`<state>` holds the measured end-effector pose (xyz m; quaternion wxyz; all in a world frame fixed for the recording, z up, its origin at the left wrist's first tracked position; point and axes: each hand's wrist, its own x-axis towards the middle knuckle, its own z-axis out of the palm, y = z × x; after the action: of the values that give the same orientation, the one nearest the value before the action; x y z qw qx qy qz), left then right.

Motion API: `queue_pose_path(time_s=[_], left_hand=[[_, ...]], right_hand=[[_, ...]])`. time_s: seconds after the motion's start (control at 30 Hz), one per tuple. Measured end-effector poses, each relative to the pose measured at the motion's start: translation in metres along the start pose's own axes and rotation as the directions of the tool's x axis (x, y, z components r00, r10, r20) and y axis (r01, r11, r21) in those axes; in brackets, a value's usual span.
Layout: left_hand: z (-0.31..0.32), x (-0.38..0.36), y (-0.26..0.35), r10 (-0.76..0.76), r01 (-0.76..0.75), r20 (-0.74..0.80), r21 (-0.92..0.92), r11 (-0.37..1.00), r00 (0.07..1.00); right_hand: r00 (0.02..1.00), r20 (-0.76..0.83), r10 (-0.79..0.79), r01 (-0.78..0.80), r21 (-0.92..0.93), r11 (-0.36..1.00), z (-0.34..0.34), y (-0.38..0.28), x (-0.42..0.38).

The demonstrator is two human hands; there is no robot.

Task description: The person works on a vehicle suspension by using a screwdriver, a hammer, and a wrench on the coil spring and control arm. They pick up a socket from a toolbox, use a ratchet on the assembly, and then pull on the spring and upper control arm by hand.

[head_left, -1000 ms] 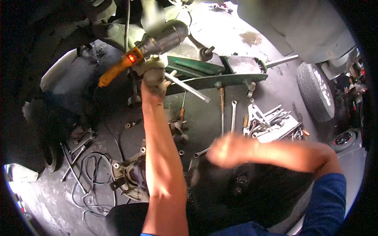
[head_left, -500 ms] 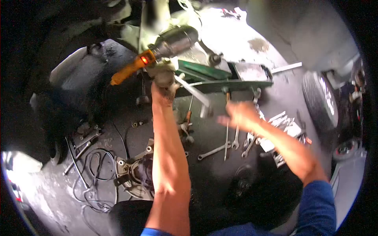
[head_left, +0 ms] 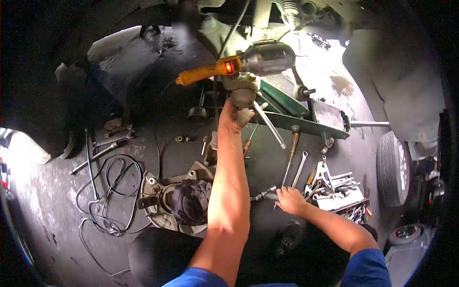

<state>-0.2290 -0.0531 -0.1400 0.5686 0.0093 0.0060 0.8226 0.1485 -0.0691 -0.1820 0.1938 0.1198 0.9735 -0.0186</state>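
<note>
My left hand (head_left: 239, 115) is raised under a round metal part (head_left: 243, 97) of the suspension. Its fingers are partly hidden there, closed about the upper end of a long silver bar-like tool (head_left: 271, 126) that slants down to the right. My right hand (head_left: 290, 200) is low at the floor, fingers curled on a metal hand tool (head_left: 263, 194) with a dark section by the fingertips; I cannot tell its exact kind. Directly above my left hand rests a lit work lamp (head_left: 208, 71) with an orange handle. Beyond it is a green floor jack (head_left: 296, 122).
A wooden-handled tool (head_left: 295, 138) and a combination wrench (head_left: 300, 168) lie near a tray of tools (head_left: 345, 201). At left are a coiled cable (head_left: 112, 191) and more wrenches. A hub part (head_left: 155, 203) bears a dark cloth (head_left: 190, 201). A wheel (head_left: 392, 167) stands at right.
My right hand has moved down from beside the silver bar to the floor and closed on a metal tool. My left hand stays under the round part. The camera view has shifted.
</note>
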Motion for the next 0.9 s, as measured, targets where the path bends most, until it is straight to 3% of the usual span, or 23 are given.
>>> queue_pose_path(time_s=[0.07, 0.1, 0.13, 0.17, 0.23, 0.33, 0.4, 0.43, 0.53, 0.57, 0.67, 0.8, 0.83, 0.9], left_hand=[[-0.005, 0.001, -0.003, -0.014, 0.011, -0.076, -0.043, 0.999, 0.997], [-0.012, 0.006, -0.006, -0.012, -0.001, -0.113, -0.111, 0.994, 0.993], [-0.014, 0.008, -0.004, -0.029, 0.011, -0.116, -0.15, 0.989, 0.993], [-0.016, 0.01, -0.004, -0.047, 0.025, -0.114, -0.188, 0.982, 0.992], [-0.016, 0.01, -0.006, -0.053, 0.025, -0.13, -0.212, 0.977, 0.99], [-0.005, 0.006, -0.003, -0.041, 0.02, -0.134, -0.158, 0.987, 0.99], [-0.004, 0.004, 0.001, -0.074, 0.065, -0.086, -0.109, 0.992, 0.994], [-0.004, 0.006, 0.001, -0.069, 0.049, -0.102, -0.185, 0.982, 0.992], [-0.004, 0.006, -0.001, -0.094, 0.071, -0.081, -0.245, 0.967, 0.992], [-0.001, 0.003, -0.002, -0.118, 0.073, -0.143, -0.286, 0.956, 0.983], [-0.006, 0.009, -0.004, -0.072, 0.032, -0.185, -0.21, 0.977, 0.98], [-0.024, 0.016, -0.002, -0.091, 0.09, 0.004, -0.207, 0.974, 0.996], [-0.023, 0.015, -0.002, -0.081, 0.078, -0.016, -0.153, 0.985, 0.997], [-0.018, 0.018, -0.006, -0.034, 0.013, -0.136, -0.152, 0.988, 0.99]], right_hand=[[0.995, -0.097, -0.004, 0.015, 0.11, 0.994, -0.009, -0.001, 0.005], [0.994, 0.007, 0.108, -0.106, 0.236, 0.966, -0.021, 0.004, 0.02], [0.982, -0.062, 0.18, -0.131, 0.464, 0.876, -0.024, 0.014, 0.039], [0.957, -0.113, 0.267, -0.127, 0.665, 0.736, -0.028, 0.026, 0.058], [0.899, 0.039, 0.436, -0.162, 0.955, 0.25, -0.06, 0.036, 0.086], [0.936, -0.02, 0.353, 0.07, 0.989, -0.131, -0.111, 0.013, 0.114], [0.916, -0.073, 0.396, 0.193, 0.942, -0.273, -0.122, 0.002, 0.124], [0.903, -0.091, 0.419, 0.249, 0.906, -0.341, -0.126, -0.002, 0.126], [0.931, 0.004, 0.365, 0.092, 0.965, -0.246, -0.151, -0.013, 0.12], [0.912, 0.009, 0.411, 0.035, 0.995, -0.099, -0.164, -0.025, 0.117], [0.913, -0.017, 0.408, 0.005, 1.0, 0.029, -0.151, -0.017, 0.125], [0.896, 0.007, 0.445, -0.096, 0.979, 0.178, -0.162, -0.026, 0.125], [0.869, -0.137, 0.476, -0.01, 0.956, 0.292, -0.151, -0.028, 0.131], [0.867, -0.206, 0.454, -0.012, 0.902, 0.432, -0.146, -0.02, 0.134]])
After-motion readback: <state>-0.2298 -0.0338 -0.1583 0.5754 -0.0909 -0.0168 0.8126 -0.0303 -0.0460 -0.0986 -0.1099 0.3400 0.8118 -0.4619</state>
